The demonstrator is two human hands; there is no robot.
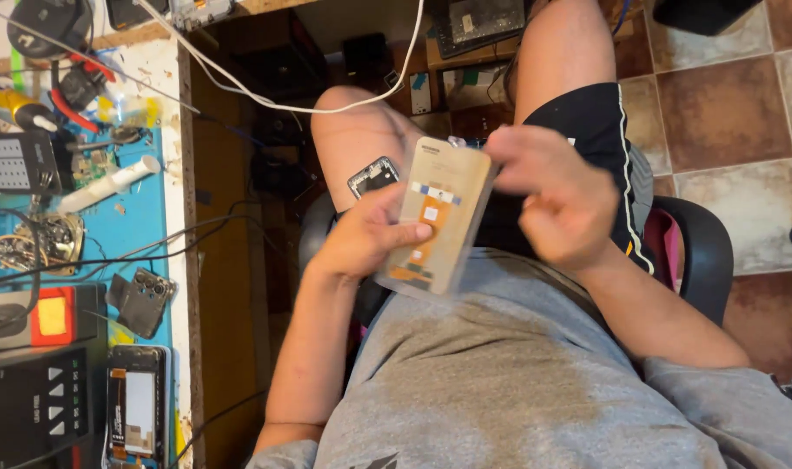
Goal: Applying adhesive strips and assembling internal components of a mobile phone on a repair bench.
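phone screen panel (437, 217) sits in front of my lap, held up over the grey shirt (517, 382), its tan back with an orange ribbon strip facing the camera. its long axis runs nearly up and down in the view, leaning a little, with the top end tilted toward my right knee and the lower end toward my belly.

i am seated on a dark chair (704, 252) over a floor of brown and pale tiles (726, 113). to my left is a worktop (165, 104) with a blue mat (139, 221), on which lie a small black phone back cover (142, 300), an opened phone (137, 404), a white tube (109, 184) and a tangle of wires. a white cable (265, 102) loops from the worktop across my left knee. a small phone frame (372, 176) lies on my left thigh, just beside the panel.

my left hand (361, 239) grips the panel from its left edge, fingers clamped on it with the thumb (404, 233) pressed flat across the face. my right hand (561, 204) is blurred; its fingers are curled together at the panel's upper right edge, touching it, though i cannot tell how firmly they grip.
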